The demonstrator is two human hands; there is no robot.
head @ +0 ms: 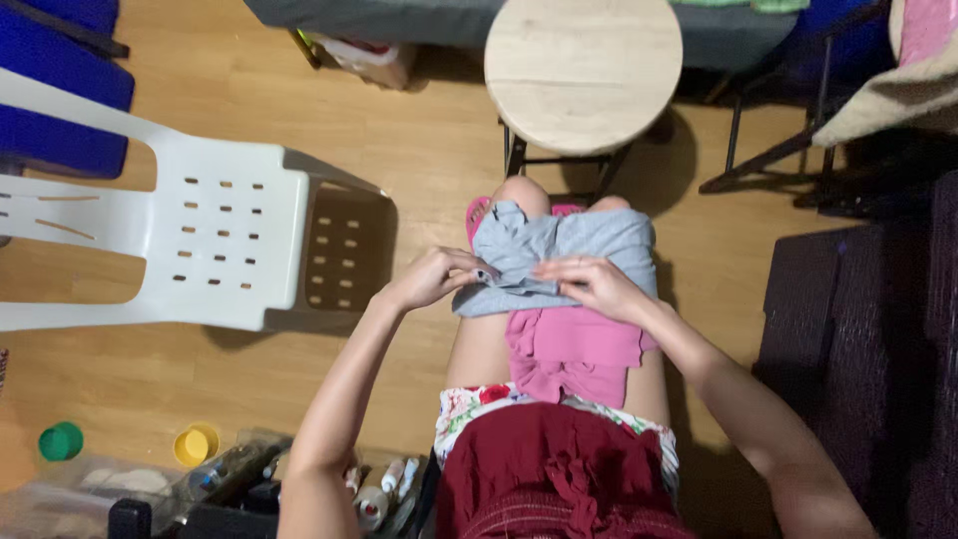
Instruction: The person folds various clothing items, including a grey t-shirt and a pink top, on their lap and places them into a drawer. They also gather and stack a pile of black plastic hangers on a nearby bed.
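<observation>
The left hand (431,277) pinches the near left edge of a grey garment (559,255), thumb and fingers pressed together on a fold of cloth. The right hand (596,284) lies on top of the same garment with its fingers curled over the near edge, pressing the cloth down; whether it truly pinches cannot be told. The grey garment rests across the person's knees, partly folded, its far edge bunched by the left knee. It looks light, soft and limp, likely to sag and slide unless held at edges or corners, with a flat palm steadying the fold. Just nearer lies a pink garment (571,351), also on the lap, and nearer again a dark red cloth (554,479). Beyond the knees stands a round wooden stool (584,70). To the left is a white plastic chair (190,240) on the wooden floor (419,140). Green and yellow lids (62,440) sit near left.
</observation>
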